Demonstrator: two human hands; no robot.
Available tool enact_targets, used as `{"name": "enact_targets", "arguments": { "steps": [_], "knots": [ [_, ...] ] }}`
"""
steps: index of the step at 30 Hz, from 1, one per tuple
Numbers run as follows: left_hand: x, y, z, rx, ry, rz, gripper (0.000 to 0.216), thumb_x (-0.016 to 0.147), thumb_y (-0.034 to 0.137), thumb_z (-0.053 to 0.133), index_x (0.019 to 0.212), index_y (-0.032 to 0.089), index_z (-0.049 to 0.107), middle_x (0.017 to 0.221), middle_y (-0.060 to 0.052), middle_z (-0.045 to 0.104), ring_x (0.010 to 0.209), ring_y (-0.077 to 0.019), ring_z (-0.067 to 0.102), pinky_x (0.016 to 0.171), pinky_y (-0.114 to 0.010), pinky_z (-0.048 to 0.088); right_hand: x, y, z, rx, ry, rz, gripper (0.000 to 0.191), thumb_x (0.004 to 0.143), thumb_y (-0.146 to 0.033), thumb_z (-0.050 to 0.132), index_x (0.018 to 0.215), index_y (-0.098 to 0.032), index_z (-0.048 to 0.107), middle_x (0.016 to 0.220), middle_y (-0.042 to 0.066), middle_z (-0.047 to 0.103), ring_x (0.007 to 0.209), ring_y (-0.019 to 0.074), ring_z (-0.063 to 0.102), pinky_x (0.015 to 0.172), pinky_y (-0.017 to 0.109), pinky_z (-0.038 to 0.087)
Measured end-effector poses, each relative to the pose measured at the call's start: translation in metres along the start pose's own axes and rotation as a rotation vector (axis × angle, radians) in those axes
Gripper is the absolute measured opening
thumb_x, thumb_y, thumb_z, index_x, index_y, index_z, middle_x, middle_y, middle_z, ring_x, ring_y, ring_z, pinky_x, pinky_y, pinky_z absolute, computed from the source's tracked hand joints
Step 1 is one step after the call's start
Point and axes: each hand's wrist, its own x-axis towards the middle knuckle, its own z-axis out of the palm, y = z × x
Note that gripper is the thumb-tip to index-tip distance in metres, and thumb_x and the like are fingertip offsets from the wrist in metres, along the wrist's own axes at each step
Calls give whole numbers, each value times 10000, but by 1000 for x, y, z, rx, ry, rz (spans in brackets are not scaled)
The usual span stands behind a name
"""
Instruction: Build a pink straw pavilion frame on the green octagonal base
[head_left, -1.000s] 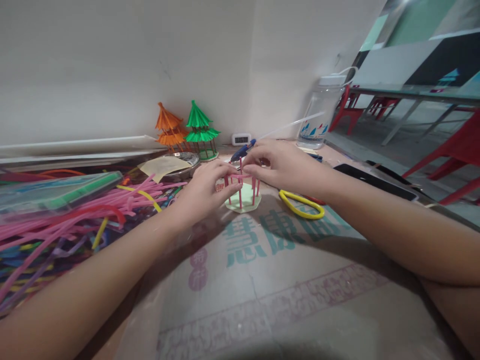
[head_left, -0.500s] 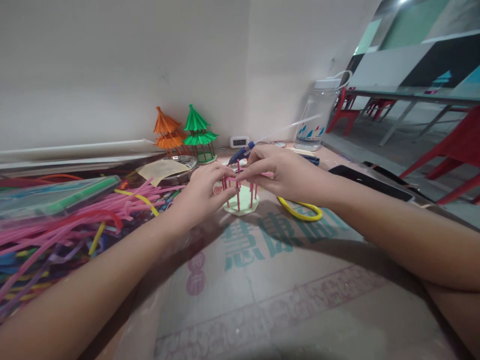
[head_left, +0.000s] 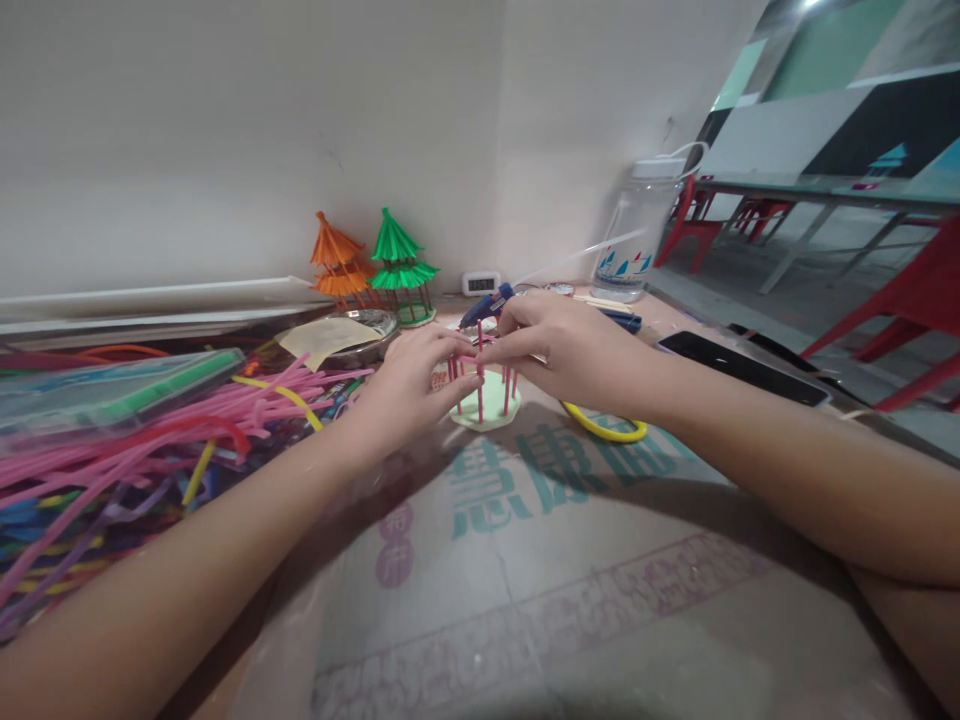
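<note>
A small model frame of upright pink sticks [head_left: 481, 400] stands on a pale green, many-sided base [head_left: 495, 413] in the middle of the table. Around the left side of its top are the thumb and fingers of my left hand [head_left: 420, 372], closed on the frame. My right hand [head_left: 559, 345] reaches in from the other side, its fingertips pinching at the top beside the front stick. Thin pink pieces run across between the sticks, partly hidden by my fingers. Just behind my hands lies a blue glue gun [head_left: 486, 305].
Pink and coloured pipe cleaners [head_left: 225, 430] pile up at left beside a clear plastic case [head_left: 127, 390]. Orange [head_left: 337, 255] and green [head_left: 403, 262] model pavilions stand by the wall. A small clock [head_left: 481, 284], water bottle [head_left: 637, 235], yellow loop [head_left: 611, 432] and phone [head_left: 742, 368] are also there.
The view has shifted very slightly. My hands stay at the top of the pink frame, with only small finger movements.
</note>
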Motion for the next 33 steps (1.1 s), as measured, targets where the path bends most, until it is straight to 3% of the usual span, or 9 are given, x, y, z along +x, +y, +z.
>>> {"name": "enact_targets", "arguments": {
  "steps": [5,10,15,20,23,26,29,33],
  "knots": [
    [0,1,0,-5,0,-7,167,957,351,651,1068,231,688,1254,-86,724,1214,-271,641,1087,-484,448,1,-2,-2,-8,-33,-3,320,1026,-201,521,1006,-182,840,900,114,679,857,217,552,762,345,378],
    [0,1,0,-16,14,18,173,963,371,648,1047,226,692,1231,-90,730,1207,-276,645,1097,-490,455,5,2,-19,113,15,193,254,984,-184,568,1066,-187,808,983,85,734,892,196,633,781,312,436],
    [-2,0,0,1,8,-11,217,972,390,646,1110,230,693,1277,-102,699,1263,-294,613,1122,-516,435,0,8,-29,200,-105,357,205,944,-252,645,1030,-180,817,889,54,771,753,167,645,680,294,440],
    [-3,3,-7,82,31,46,355,947,441,699,1223,220,671,1347,-131,657,1308,-316,586,1130,-526,426,-30,7,3,356,87,494,275,977,-357,615,1065,-172,798,830,44,766,668,152,606,603,283,413],
    [-1,11,-18,172,86,115,368,957,495,674,1213,233,694,1338,-128,664,1283,-321,592,1108,-521,431,-46,3,25,458,151,539,261,979,-327,602,1099,-181,782,1035,79,800,819,184,680,720,309,501],
    [10,22,-31,281,115,153,245,997,425,606,1103,257,750,1280,-101,696,1277,-323,595,1116,-523,412,-50,0,39,536,148,587,271,980,-335,595,1090,-168,777,1078,99,802,898,211,710,800,346,533],
    [28,31,-40,316,63,179,226,1001,333,574,992,249,784,1198,-85,736,1196,-306,647,1068,-502,450,-48,-1,49,614,122,597,316,984,-344,578,1121,-134,771,1044,112,801,852,208,702,768,344,530],
    [43,40,-40,301,-46,155,225,978,332,606,944,221,799,1104,-86,767,1065,-280,693,964,-455,518,-45,0,57,667,149,537,325,988,-341,571,1127,-134,780,1012,97,803,823,192,695,729,312,512]
  ]
}}
